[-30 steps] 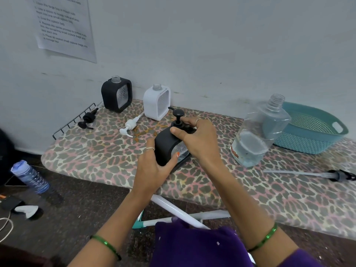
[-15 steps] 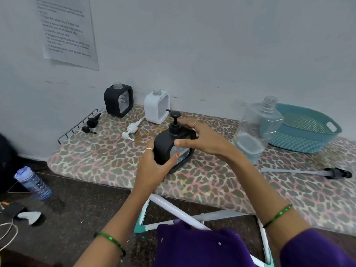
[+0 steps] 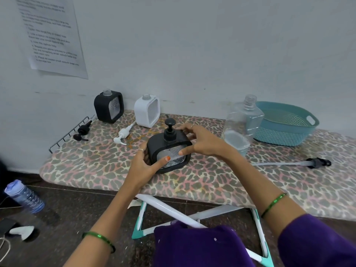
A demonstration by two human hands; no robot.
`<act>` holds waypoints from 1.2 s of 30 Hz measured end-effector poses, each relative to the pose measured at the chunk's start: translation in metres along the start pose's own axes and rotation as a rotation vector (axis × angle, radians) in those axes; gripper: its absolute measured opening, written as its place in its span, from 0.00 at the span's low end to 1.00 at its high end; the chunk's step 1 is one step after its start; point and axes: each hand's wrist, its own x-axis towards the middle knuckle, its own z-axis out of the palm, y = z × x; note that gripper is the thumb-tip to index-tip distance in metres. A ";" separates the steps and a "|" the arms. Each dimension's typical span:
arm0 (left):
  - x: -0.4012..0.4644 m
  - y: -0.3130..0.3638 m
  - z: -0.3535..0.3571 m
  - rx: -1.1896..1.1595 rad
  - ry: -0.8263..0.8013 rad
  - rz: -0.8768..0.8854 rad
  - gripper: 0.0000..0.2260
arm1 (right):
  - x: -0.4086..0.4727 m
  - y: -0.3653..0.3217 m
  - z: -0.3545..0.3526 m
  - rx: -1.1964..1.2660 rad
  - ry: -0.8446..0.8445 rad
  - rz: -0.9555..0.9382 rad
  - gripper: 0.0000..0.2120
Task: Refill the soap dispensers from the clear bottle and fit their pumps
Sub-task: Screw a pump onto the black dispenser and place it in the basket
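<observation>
Both hands, left hand (image 3: 142,166) and right hand (image 3: 202,140), hold with curled fingers a pumped black dispenser (image 3: 168,151) on the surface (image 3: 212,180), left of the clear bottle (image 3: 243,125), about a third full. Three dispensers: behind it, one black (image 3: 108,106) and one white (image 3: 147,110), uncapped. Two loose pumps, black (image 3: 82,130) and white (image 3: 122,134).

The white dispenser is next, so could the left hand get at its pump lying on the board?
Probably yes. The white pump lies in the open beyond the left hand, nothing between them. But that hand now grips the black dispenser and would have to let go first.
</observation>
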 end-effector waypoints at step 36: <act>-0.009 0.137 0.231 0.149 -0.452 0.419 0.34 | -0.217 0.033 -0.202 0.077 1.102 0.185 0.26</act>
